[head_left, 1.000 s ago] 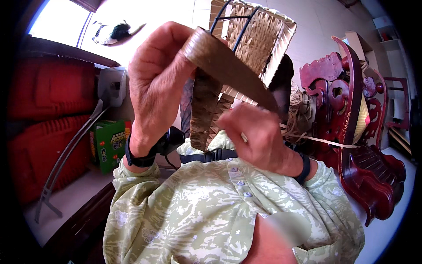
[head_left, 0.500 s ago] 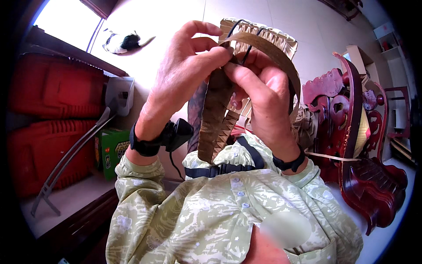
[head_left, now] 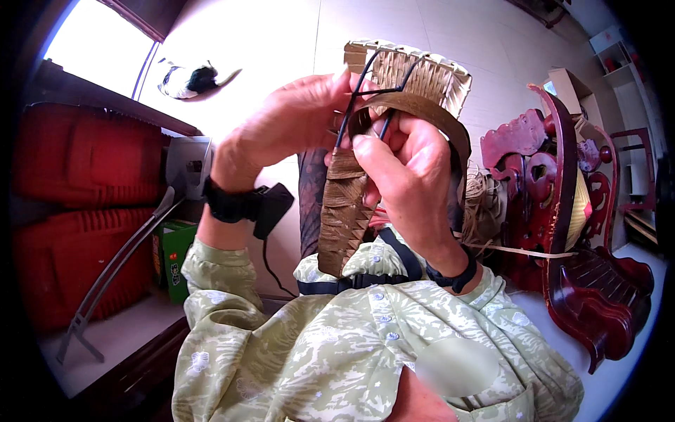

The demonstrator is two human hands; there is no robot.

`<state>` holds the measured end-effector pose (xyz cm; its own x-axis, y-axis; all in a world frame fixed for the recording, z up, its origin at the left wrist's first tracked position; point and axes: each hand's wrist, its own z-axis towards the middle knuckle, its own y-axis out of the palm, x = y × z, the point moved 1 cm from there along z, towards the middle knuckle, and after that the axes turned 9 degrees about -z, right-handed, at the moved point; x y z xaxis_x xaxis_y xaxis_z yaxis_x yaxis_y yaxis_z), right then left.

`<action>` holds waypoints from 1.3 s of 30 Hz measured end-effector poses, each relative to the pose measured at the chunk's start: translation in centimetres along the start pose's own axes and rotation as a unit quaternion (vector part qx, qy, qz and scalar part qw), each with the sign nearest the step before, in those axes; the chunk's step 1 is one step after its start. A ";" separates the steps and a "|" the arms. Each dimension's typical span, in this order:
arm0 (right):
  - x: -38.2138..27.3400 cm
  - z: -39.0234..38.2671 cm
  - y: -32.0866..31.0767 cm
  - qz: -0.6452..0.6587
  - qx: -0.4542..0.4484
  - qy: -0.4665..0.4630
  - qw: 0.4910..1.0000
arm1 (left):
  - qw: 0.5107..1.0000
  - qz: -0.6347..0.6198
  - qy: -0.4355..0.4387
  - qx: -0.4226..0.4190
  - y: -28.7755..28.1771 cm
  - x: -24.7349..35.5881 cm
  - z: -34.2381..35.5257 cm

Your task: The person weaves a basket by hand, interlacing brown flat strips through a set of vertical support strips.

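Note:
A brown woven strip (head_left: 342, 221), folded and toothed along one edge, hangs in front of my waist. Its upper part curves over to the right as a flat band (head_left: 443, 112). My right hand (head_left: 415, 165) is closed around the strip near the start of this curve, thumb on its near side. Thin black cord (head_left: 367, 72) runs in a bent loop across the top of the work. At the cord's left side is my left hand (head_left: 292, 116), fingertips pinched at it and partly hidden behind it. Beyond both hands is a tan woven panel (head_left: 436, 79) with a pleated surface.
Red plastic stools or bins (head_left: 81, 155) stack at left, beside a grey-white container (head_left: 188, 158) and a green box (head_left: 176, 257). Carved dark-red wooden furniture (head_left: 569, 267) stands at right, near loose tan strips (head_left: 481, 200). A black-and-white cat (head_left: 186, 79) lies on the floor.
My left hand has come away from the strip, lower and slightly leftward, and is now at the black cord. The cord stands out more above the band. My right hand keeps its hold.

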<state>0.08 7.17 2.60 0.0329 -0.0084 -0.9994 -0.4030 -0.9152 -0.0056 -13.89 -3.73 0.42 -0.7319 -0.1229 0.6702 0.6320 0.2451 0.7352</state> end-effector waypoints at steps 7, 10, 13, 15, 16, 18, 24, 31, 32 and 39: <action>-0.5 -0.5 -0.1 0.056 -0.015 0.047 0.997 | 0.982 -0.112 0.116 -0.096 -2.1 -3.9 2.3; 0.0 -0.4 -0.1 0.068 -0.022 0.048 0.996 | 0.978 -0.159 0.137 0.003 -0.3 -5.3 2.2; 0.0 -0.4 0.3 0.078 -0.014 0.051 0.996 | 0.946 -0.295 0.129 0.023 -3.0 -8.3 2.8; -0.5 -0.3 0.5 0.075 -0.005 0.053 0.996 | 0.920 -0.333 0.187 0.090 -1.2 -8.8 2.6; -0.5 -0.3 0.6 0.074 -0.004 0.051 0.996 | 0.905 -0.348 0.206 0.133 0.3 -8.4 2.4; -0.6 -0.5 0.5 0.071 -0.006 0.046 0.996 | 0.889 -0.362 0.250 0.129 0.7 -8.3 2.2; -0.6 -0.7 0.2 0.061 -0.022 0.067 0.996 | 0.863 -0.319 0.312 -0.237 -2.1 -4.3 1.7; -0.1 -0.5 0.3 0.061 -0.034 0.035 0.997 | 0.816 -0.375 0.365 -0.245 -4.1 -2.7 -3.1; -0.1 -0.6 0.3 0.062 -0.024 0.038 0.997 | 0.811 -0.345 0.430 -0.198 -4.9 -2.4 -4.8; -0.1 -1.1 -0.5 0.080 -0.005 0.026 0.996 | 0.784 -0.197 0.572 -0.136 -10.5 3.1 -21.0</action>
<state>1.30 7.14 2.73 0.0153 -0.1752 -0.9844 -0.3980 -0.9043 0.1547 -17.49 -26.86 -3.11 -0.2748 -0.9584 -0.0769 0.5581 -0.2241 0.7989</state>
